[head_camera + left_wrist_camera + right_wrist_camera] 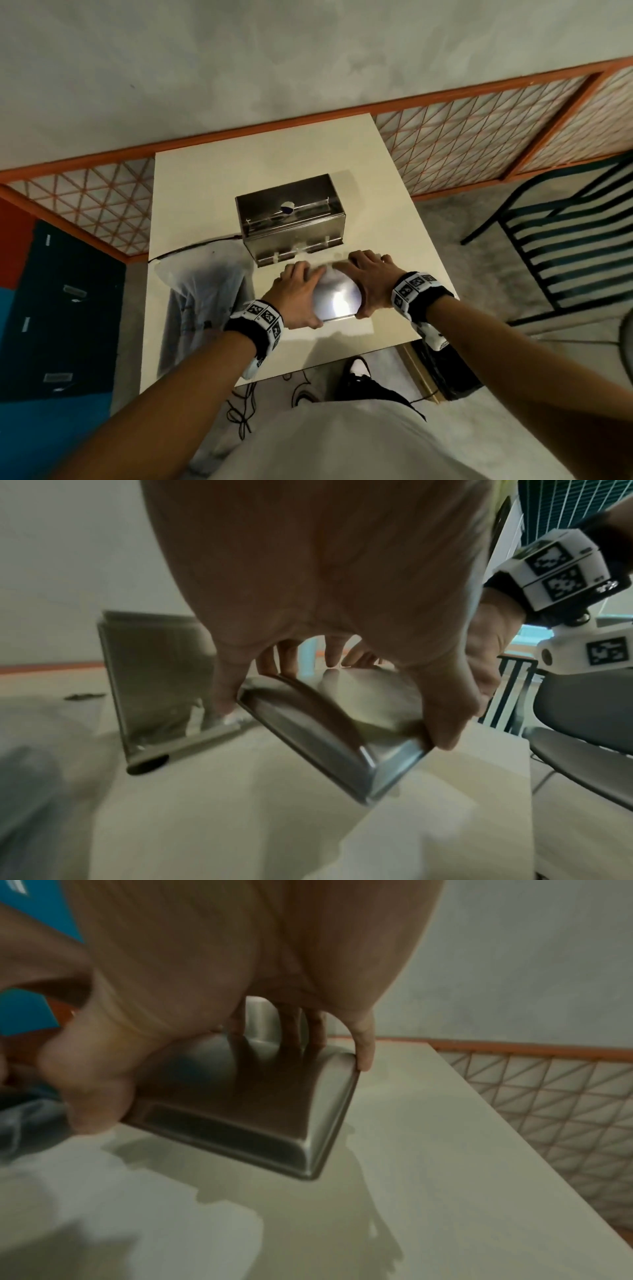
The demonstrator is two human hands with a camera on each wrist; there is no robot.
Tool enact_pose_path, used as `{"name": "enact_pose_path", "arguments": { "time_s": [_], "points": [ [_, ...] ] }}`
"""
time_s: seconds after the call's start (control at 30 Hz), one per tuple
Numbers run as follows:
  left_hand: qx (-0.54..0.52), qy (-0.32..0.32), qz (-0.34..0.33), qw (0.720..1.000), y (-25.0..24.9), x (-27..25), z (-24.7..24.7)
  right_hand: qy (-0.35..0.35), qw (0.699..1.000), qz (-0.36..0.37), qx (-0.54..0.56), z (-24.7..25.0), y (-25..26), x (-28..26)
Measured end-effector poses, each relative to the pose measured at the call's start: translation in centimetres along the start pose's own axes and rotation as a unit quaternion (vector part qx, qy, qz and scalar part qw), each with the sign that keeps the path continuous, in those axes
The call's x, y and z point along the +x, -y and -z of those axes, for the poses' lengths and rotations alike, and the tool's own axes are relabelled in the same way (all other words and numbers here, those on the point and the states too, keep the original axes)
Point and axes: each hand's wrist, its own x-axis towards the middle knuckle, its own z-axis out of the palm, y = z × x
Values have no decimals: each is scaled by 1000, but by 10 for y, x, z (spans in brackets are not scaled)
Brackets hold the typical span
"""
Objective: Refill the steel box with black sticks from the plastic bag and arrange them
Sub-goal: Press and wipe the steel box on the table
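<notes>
Two hands share one load here; largest first, the cream table (212, 171) fills the middle of the head view, with a clear plastic bag (202, 294) slumped at centre left, its contents too blurred to tell; the steel box (291, 219) stands at frame centre, its long axis running left to right across the picture, open at the top with a small bluish thing inside that I cannot make out; just below it in the frame, near its front edge, the curved steel lid (337, 301) is held between both hands; the left hand (298, 298) grips the lid's left edge, thumb curled under the near corner and fingers over the top; the right hand (371, 284) holds the right edge likewise, fingers spread over the crown and thumb at the near rim; the wrist views show the lid tilted, clear of the table at its near corner. The bag lies left of the lid, so the left hand looks nearer to it; no black sticks are visible.
</notes>
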Motion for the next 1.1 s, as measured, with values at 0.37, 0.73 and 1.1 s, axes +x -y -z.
{"name": "enact_pose_path", "arguments": {
  "time_s": [0.37, 0.73, 1.1],
  "points": [
    [49, 82, -24, 995, -76, 56, -56, 77, 995, -38, 49, -72, -64, -31],
    [61, 67, -9, 996, -120, 92, -76, 76, 994, -58, 51, -101, -113, -39],
    [57, 60, 7, 997, -126, 98, -83, 79, 996, -47, 21, -107, -123, -32]
  ]
}}
